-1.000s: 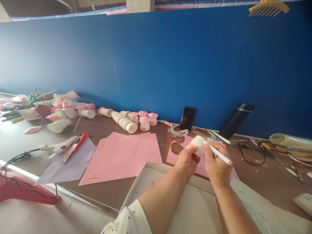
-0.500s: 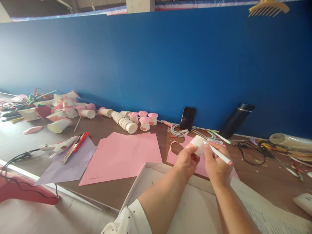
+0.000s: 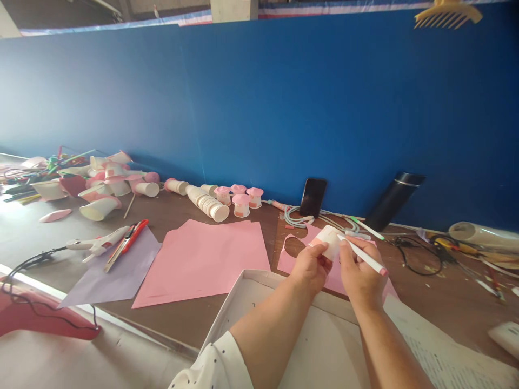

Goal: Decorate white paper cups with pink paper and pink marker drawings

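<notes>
A small white paper cup (image 3: 330,237) with a pink patch lies tilted in my left hand (image 3: 311,266), the fingers closed around it. My right hand (image 3: 361,273) grips a white marker (image 3: 367,257) with a pink end, its tip at the cup's side; whether it touches I cannot tell. Under both hands is a pink sheet with a round hole cut out (image 3: 286,260). Below my forearms sits a shallow white box lid (image 3: 232,302). Several small cups with pink cone roofs (image 3: 241,205) stand to the left, beside a lying stack of paper cups (image 3: 206,202).
Pink paper (image 3: 203,262) and purple paper (image 3: 109,278) cover the left middle, with a glue gun (image 3: 97,243) and a red utility knife (image 3: 126,246) on the purple. A phone (image 3: 313,197) and a black flask (image 3: 393,201) lean against the blue partition (image 3: 259,97). Cables lie at right.
</notes>
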`<state>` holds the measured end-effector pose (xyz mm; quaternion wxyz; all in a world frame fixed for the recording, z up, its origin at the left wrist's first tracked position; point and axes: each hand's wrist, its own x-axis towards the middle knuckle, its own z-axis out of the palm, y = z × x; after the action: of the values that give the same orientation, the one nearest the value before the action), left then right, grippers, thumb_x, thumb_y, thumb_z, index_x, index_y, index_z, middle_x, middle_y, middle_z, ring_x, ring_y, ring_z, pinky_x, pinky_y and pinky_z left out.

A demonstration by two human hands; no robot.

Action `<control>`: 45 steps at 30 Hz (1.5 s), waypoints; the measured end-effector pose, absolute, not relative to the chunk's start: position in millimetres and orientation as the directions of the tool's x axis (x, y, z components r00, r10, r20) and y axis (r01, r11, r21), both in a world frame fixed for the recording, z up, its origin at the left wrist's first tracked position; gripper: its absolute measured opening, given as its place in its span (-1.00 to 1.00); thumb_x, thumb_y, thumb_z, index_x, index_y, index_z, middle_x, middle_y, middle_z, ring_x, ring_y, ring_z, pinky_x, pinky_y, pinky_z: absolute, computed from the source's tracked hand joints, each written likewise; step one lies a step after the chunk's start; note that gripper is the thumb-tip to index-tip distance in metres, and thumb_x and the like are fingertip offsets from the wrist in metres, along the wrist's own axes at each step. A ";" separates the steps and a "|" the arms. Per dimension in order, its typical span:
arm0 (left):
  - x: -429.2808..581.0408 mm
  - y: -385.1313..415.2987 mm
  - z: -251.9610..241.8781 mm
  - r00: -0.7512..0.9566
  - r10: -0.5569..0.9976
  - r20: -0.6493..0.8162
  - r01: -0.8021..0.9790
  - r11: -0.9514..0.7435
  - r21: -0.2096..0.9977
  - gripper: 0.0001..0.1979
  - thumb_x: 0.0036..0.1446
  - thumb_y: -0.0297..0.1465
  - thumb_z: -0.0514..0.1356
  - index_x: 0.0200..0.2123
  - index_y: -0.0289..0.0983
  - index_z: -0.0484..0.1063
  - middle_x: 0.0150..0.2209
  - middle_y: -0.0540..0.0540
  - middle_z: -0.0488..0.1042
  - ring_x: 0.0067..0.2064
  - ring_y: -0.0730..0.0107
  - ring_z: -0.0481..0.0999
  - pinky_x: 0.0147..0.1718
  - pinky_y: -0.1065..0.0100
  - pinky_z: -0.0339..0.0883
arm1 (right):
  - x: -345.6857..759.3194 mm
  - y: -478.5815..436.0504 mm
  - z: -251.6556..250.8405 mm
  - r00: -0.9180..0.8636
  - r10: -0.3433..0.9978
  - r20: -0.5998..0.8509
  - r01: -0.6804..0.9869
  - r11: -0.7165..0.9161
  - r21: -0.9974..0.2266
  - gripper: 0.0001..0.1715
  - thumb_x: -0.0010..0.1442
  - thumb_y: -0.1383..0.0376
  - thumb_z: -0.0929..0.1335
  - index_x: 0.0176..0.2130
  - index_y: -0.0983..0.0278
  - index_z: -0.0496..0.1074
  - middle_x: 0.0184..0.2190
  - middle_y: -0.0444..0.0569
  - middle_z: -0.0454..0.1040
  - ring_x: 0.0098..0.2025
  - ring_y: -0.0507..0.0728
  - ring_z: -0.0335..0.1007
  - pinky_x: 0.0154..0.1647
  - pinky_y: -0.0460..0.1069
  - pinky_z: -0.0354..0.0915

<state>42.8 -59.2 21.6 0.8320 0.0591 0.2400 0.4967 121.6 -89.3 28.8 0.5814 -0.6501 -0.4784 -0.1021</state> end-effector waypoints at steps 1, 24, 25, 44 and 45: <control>42.7 -58.9 21.5 0.393 0.853 -0.343 -0.798 0.502 0.335 -0.87 -0.14 -0.59 0.28 -0.43 -0.38 0.43 -0.47 -0.08 0.45 -0.54 0.60 0.35 -0.60 0.58 0.18 | 121.6 -89.2 28.8 0.519 0.502 0.692 0.742 0.138 -0.656 -0.69 0.12 0.13 0.31 -0.27 0.30 0.47 -0.29 0.08 0.53 -0.28 0.16 0.43 -0.18 0.05 0.32; 42.1 -57.5 21.8 0.393 0.846 -0.361 -0.801 0.507 0.317 -0.87 -0.14 -0.59 0.26 -0.42 -0.38 0.43 -0.47 -0.07 0.45 -0.51 0.59 0.37 -0.59 0.57 0.19 | 121.3 -88.4 29.1 0.543 0.505 0.671 0.725 0.121 -0.678 -0.73 0.10 0.16 0.32 -0.29 0.30 0.47 -0.27 0.08 0.53 -0.23 0.17 0.44 -0.14 0.05 0.31; 42.7 -57.1 20.8 0.384 0.849 -0.362 -0.802 0.501 0.324 -0.86 -0.14 -0.59 0.27 -0.41 -0.38 0.43 -0.45 -0.07 0.46 -0.50 0.59 0.37 -0.58 0.57 0.19 | 121.4 -88.4 29.2 0.540 0.505 0.674 0.727 0.123 -0.675 -0.73 0.10 0.16 0.32 -0.29 0.30 0.47 -0.28 0.08 0.53 -0.24 0.17 0.44 -0.14 0.05 0.32; 44.7 -57.3 16.4 0.394 0.873 -0.288 -0.817 0.476 0.326 -0.80 -0.08 -0.58 0.24 -0.29 -0.40 0.49 -0.31 -0.17 0.54 -0.36 0.46 0.51 -0.36 0.51 0.38 | 122.8 -88.2 28.2 0.530 0.510 0.678 0.736 0.121 -0.667 -0.74 0.09 0.17 0.33 -0.29 0.29 0.48 -0.29 0.06 0.54 -0.29 0.15 0.44 -0.16 0.04 0.32; 44.8 -57.2 16.1 0.394 0.873 -0.288 -0.817 0.476 0.325 -0.80 -0.07 -0.58 0.24 -0.29 -0.40 0.48 -0.31 -0.16 0.54 -0.37 0.47 0.51 -0.37 0.51 0.38 | 123.0 -88.1 28.1 0.529 0.511 0.678 0.736 0.121 -0.666 -0.74 0.09 0.18 0.33 -0.29 0.29 0.48 -0.30 0.06 0.54 -0.29 0.15 0.43 -0.16 0.04 0.32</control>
<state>44.8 -57.2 16.1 0.8322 0.0653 0.2129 0.5078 123.0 -88.1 28.1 0.5786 -0.6556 -0.4753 -0.0973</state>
